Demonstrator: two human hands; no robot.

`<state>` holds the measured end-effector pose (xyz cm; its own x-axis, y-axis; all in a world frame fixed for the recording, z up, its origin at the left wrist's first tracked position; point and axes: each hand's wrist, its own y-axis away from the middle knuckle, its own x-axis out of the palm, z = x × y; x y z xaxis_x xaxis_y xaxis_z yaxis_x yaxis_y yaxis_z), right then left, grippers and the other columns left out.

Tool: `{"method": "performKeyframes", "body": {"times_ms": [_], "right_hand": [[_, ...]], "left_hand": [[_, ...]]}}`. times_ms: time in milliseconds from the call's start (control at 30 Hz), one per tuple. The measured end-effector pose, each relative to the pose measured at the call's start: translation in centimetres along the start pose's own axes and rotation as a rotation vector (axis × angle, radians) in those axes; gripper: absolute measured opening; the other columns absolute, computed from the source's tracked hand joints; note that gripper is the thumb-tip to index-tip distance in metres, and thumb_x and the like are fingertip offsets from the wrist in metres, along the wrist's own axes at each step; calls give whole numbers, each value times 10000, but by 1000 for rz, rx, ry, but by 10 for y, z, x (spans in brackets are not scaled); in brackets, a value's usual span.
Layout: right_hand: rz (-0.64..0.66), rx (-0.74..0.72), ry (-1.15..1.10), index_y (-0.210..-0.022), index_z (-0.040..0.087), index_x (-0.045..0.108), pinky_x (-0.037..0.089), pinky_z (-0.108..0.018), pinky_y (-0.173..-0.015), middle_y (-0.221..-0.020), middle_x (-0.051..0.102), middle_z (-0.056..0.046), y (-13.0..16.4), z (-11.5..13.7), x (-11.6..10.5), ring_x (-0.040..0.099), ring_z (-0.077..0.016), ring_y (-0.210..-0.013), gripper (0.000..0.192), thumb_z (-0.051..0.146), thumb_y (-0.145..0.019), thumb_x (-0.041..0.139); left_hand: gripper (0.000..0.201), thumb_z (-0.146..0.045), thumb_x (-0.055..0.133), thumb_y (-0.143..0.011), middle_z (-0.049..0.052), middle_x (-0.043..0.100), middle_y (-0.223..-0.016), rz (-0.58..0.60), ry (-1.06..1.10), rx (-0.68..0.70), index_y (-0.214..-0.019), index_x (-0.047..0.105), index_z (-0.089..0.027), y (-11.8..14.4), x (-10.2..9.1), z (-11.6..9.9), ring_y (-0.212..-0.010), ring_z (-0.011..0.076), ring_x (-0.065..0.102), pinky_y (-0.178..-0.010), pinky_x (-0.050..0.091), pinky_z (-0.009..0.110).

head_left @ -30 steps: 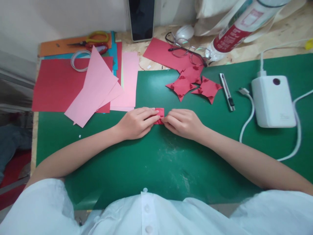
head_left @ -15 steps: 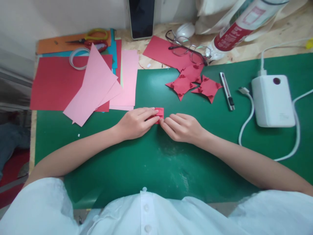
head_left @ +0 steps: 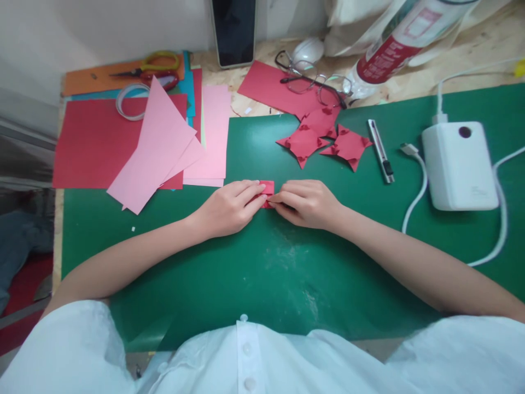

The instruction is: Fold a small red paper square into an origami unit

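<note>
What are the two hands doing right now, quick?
Left hand: fingers curled, pressing the small folded red paper onto the green mat.
Right hand: fingers curled, pinching the same red paper's edge.

Green cutting mat (head_left: 246,273) covers the surface; three folded red paper stars (head_left: 324,139) lie on it, a utility knife (head_left: 380,151) just beside them, a white power bank (head_left: 459,167) with cables further right. Pink sheets (head_left: 164,148) overlap red paper (head_left: 94,142) at left, beside scissors (head_left: 153,65) and tape roll (head_left: 129,101). Glasses (head_left: 314,82), phone (head_left: 233,30) and mouse (head_left: 307,49) sit along the far edge.
</note>
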<state>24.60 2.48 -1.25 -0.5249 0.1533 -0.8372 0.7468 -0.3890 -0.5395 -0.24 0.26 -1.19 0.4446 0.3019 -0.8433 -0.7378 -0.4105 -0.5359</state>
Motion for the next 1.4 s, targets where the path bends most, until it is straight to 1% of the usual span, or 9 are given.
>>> {"method": "performKeyframes", "body": {"times_ms": [167,267,400,600,733,833,967,1167,1400], "right_hand": [[-27,-9,-5,-911,178,703,460,-237,-643,-718,657,12,0,0,0,559,-98,-663,187,211,-1060,595],[-9,10,-24,-958,188,720,455,-239,-645,-734,665,11,0,0,1,552,-96,-664,182,226,-1070,582],[-22,-34,5,-1012,189,735,440,-257,-626,-723,655,6,1,0,2,536,-106,-664,173,235,-1071,579],[43,-125,155,-936,191,722,421,-277,-624,-673,616,17,-1,1,-1,524,-105,-654,238,284,-1090,567],[-31,-186,188,-943,166,723,393,-269,-581,-628,602,35,-2,0,-4,517,-88,-607,199,271,-1071,612],[-52,-217,178,-891,165,704,395,-262,-566,-604,593,45,-3,-1,-5,504,-82,-586,208,256,-1058,620],[-43,-237,178,-848,180,688,398,-258,-552,-582,573,52,-2,-2,-6,493,-79,-572,232,256,-1052,608],[-66,-258,137,-796,193,645,394,-251,-546,-568,539,56,-3,-5,-4,478,-79,-562,251,242,-1039,601],[-70,-216,86,-797,195,642,387,-253,-548,-562,542,56,-1,-6,-4,472,-81,-549,248,233,-1039,606]], "left_hand": [[177,-152,566,-1032,141,802,-1168,18,60,-26,-1108,719,-107,-1,-1,3,-1064,242,786,-928,703,398],[169,-161,572,-1023,140,797,-1175,13,135,-43,-1108,714,-125,2,0,7,-1078,250,777,-903,699,412],[163,-164,577,-1020,139,795,-1176,8,189,-47,-1111,710,-133,3,0,10,-1092,254,774,-902,695,423],[134,-146,597,-1009,144,799,-1143,-28,174,-39,-1061,713,-107,0,0,8,-1051,255,776,-890,701,409],[141,-141,592,-1012,148,800,-1146,-29,165,-44,-1062,718,-101,0,1,7,-1057,252,771,-903,703,410],[159,-151,571,-1025,135,801,-1147,-18,155,-52,-1059,722,-113,0,1,6,-1063,246,769,-906,703,405],[162,-163,573,-1027,117,802,-1132,-32,130,-41,-1039,725,-110,0,1,6,-1040,244,768,-902,702,385],[133,-151,583,-1015,139,797,-1137,-32,165,-34,-1039,706,-107,-1,1,8,-1042,248,756,-895,695,398],[160,-221,589,-1036,134,775,-1166,-33,149,7,-1087,722,-149,1,1,12,-1046,237,735,-879,677,391]]}}
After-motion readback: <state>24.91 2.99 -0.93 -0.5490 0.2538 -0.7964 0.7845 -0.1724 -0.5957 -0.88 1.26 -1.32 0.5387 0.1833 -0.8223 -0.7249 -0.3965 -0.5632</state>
